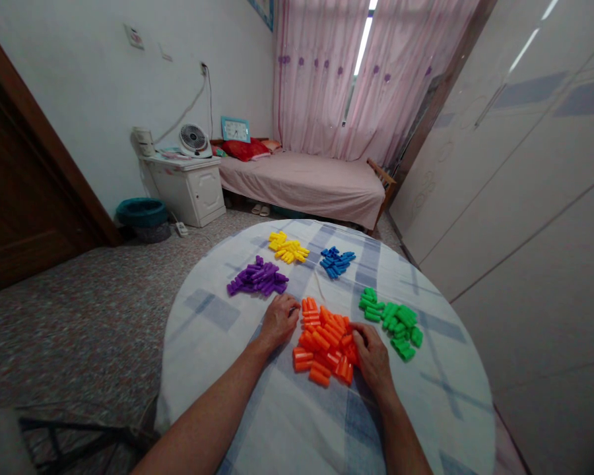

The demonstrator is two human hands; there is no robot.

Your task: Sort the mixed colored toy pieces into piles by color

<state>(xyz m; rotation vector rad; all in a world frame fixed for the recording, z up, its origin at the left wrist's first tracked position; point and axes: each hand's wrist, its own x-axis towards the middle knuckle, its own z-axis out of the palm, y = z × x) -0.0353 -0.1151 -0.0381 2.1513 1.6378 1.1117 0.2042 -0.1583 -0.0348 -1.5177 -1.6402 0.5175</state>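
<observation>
A heap of short orange plastic tubes (325,340) lies on the cloth-covered round table (198,366), between my two hands. At the heap's upper left edge rests my left hand (280,320), fingers loosely bent and thumb a little apart, with nothing visible in it. My right hand (373,349) touches the heap's right side, its fingers bent and thumb apart; the fingertips partly cover some orange pieces. Just right of that hand is a pile of green pieces (400,323). Purple pieces (259,277) lie beyond my left hand.
Farther back on the table are yellow pieces (288,249) and blue pieces (336,261). Behind the table stands a bed (307,175), with a white cabinet (188,191) and a bin (143,218) to its left. A wardrobe (515,198) lines the right side.
</observation>
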